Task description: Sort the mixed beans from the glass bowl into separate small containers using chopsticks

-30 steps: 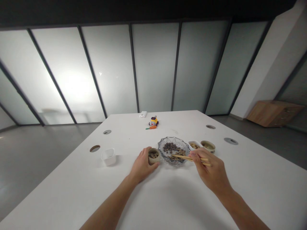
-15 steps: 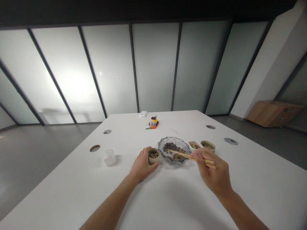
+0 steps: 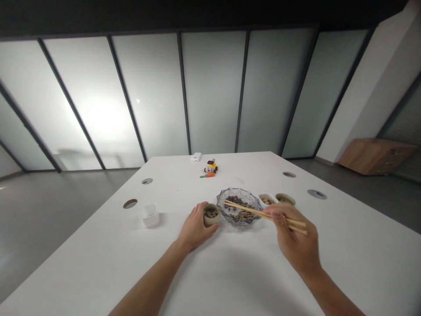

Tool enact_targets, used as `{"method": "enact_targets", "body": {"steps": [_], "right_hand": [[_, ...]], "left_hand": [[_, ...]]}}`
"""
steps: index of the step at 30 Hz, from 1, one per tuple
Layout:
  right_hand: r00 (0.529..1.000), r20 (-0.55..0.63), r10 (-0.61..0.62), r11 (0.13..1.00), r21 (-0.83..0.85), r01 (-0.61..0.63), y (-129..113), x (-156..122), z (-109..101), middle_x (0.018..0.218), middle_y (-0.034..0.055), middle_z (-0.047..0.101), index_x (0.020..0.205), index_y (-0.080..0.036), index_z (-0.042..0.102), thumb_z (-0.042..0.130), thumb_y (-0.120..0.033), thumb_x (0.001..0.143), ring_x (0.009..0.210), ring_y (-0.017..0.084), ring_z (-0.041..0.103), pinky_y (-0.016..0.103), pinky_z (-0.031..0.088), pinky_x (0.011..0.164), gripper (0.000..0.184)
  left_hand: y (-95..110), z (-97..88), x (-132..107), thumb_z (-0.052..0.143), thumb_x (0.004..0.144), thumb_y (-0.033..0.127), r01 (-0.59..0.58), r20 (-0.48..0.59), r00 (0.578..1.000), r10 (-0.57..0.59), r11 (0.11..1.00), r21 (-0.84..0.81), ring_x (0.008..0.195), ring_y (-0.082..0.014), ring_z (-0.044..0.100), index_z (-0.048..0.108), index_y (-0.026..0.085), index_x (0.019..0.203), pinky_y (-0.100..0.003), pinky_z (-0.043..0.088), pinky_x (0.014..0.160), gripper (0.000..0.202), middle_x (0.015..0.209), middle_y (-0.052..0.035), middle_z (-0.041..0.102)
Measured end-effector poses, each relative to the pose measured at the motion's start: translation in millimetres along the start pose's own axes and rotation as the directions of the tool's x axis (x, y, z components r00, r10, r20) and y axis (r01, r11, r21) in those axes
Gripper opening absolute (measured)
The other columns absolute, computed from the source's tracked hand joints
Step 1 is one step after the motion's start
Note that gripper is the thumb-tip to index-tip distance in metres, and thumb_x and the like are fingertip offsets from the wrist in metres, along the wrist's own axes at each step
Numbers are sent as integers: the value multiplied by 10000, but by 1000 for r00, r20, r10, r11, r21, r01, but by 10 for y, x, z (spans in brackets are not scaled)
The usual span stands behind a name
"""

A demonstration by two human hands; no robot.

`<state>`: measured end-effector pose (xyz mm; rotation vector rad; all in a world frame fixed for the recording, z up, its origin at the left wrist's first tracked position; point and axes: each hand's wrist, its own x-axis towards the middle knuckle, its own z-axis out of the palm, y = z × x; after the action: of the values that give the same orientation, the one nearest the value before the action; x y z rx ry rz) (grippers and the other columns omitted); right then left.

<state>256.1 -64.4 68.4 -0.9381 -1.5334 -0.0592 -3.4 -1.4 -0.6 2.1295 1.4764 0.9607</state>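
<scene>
My left hand [image 3: 196, 228] is wrapped round a small beige cup [image 3: 211, 220] standing on the white table [image 3: 210, 276]. Inside the cup lie slim brownish pieces [image 3: 211, 213] that look like seeds. My right hand [image 3: 296, 239] grips a pair of wooden chopsticks [image 3: 251, 211], whose tips reach over a clear glass bowl [image 3: 239, 222] just right of the cup. In that bowl are dark round beans or seeds [image 3: 234, 201] toward the back and brownish slim pieces [image 3: 245, 215] toward the front right. Whether the tips hold anything is too small to tell.
Behind my right hand stand a white dish [image 3: 267, 200] of light brown pieces and a beige bowl [image 3: 285, 199], partly hidden. A translucent white container [image 3: 149, 216] is at the left. Farther back are a yellow toy vehicle [image 3: 211, 166], an orange toy carrot [image 3: 208, 175] and a white case [image 3: 196, 157].
The chopsticks have shifted a little, their tips now farther left and slightly higher over the glass bowl. My right hand has moved slightly right. My left hand and the cup have stayed still.
</scene>
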Motion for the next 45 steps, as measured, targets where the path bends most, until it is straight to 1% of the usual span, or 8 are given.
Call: {"method": "enact_targets", "body": {"steps": [3,9,14,18,22,24,36,45], "right_hand": [[1000,-25,1,1000,-29,-1,26,11,-14,769,39,726,819,-224,709,560,-322,1016,722,191,694,294,538,654,266],[999,37,-19,1000,-7,20,21,-32,31,762,23,717,811,-222,699,570,-306,1011,699,168,677,286,526,645,252],[999,27,-36,999,-5,37,31,-28,7,753,22,709,801,-225,682,551,-264,1017,703,164,679,280,532,656,255],[989,76,-127,992,20,126,32,-34,-13,771,20,701,827,-223,671,554,-198,1002,714,153,682,260,537,665,212],[956,153,-249,968,76,240,0,-66,12,799,34,703,873,-215,667,580,-135,974,750,164,693,261,552,687,155],[946,168,-277,960,91,265,-12,-80,26,817,43,708,891,-214,670,585,-117,968,762,170,696,264,558,695,150],[944,190,-271,962,87,259,-15,-77,32,821,45,711,904,-213,687,625,-134,960,752,168,697,252,567,672,115],[953,157,-261,965,76,251,-20,-62,14,828,40,715,899,-209,707,632,-125,949,747,159,703,248,571,677,123]], "left_hand": [[-8,2,2,757,784,335,2,0,1000,-2,1000,0,1240,-278,602,505,234,1353,-414,458,1090,630,1350,-101,615],[-11,17,4,747,791,318,-18,2,1000,18,1000,-1,1249,-268,591,507,229,1339,-408,445,1101,604,1352,-101,608],[-25,21,6,747,790,321,-24,-5,1000,24,1000,-2,1237,-261,599,509,243,1338,-398,453,1089,602,1345,-90,612],[-17,11,3,749,790,324,-18,-3,1000,18,1000,2,1232,-261,603,511,240,1336,-400,455,1088,602,1344,-90,615],[1,6,2,744,796,316,-22,-5,1000,22,1000,3,1237,-260,602,521,241,1322,-395,459,1085,577,1344,-89,617],[5,5,3,746,794,311,-19,-4,1000,19,1000,3,1244,-262,600,519,238,1322,-396,458,1088,579,1349,-92,616],[-2,12,6,755,781,304,-25,-10,1000,25,1000,0,1247,-264,604,521,243,1323,-398,466,1084,593,1347,-93,619],[-3,8,3,754,784,311,-20,-5,1000,20,1000,4,1253,-268,599,515,239,1328,-402,459,1093,599,1355,-99,615]]}}
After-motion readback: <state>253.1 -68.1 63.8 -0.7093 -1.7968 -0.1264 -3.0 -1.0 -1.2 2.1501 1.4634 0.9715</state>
